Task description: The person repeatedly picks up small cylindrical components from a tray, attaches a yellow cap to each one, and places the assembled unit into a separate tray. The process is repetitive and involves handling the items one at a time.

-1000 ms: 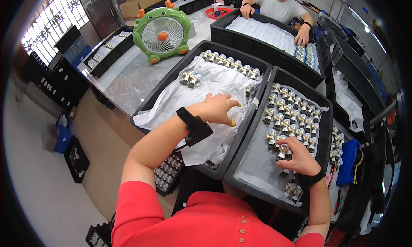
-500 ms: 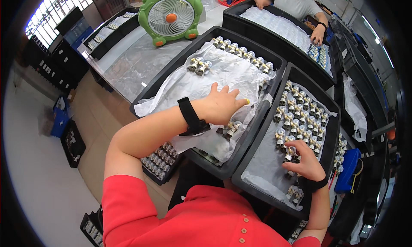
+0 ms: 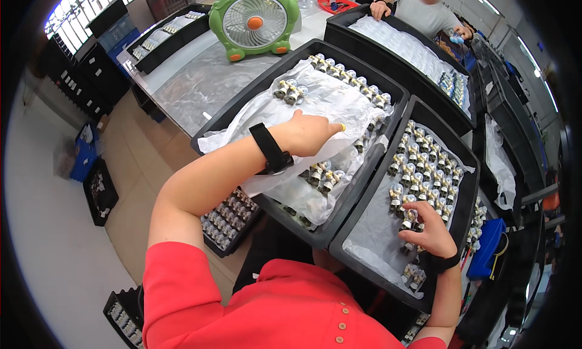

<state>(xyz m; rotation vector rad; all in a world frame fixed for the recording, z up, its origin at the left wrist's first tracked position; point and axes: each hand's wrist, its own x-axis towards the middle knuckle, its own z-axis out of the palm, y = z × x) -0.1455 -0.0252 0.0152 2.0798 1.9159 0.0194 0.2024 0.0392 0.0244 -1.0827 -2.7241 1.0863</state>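
Figurines [image 3: 421, 177] rest on paper [image 3: 371, 231] — inside black trays [image 3: 379, 280].

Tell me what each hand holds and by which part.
The left hand holds the paper, apparently near its raised edge; the exact grip is hidden. The right hand has a domed piece between thumb and fingers; whether gripped cannot be told.
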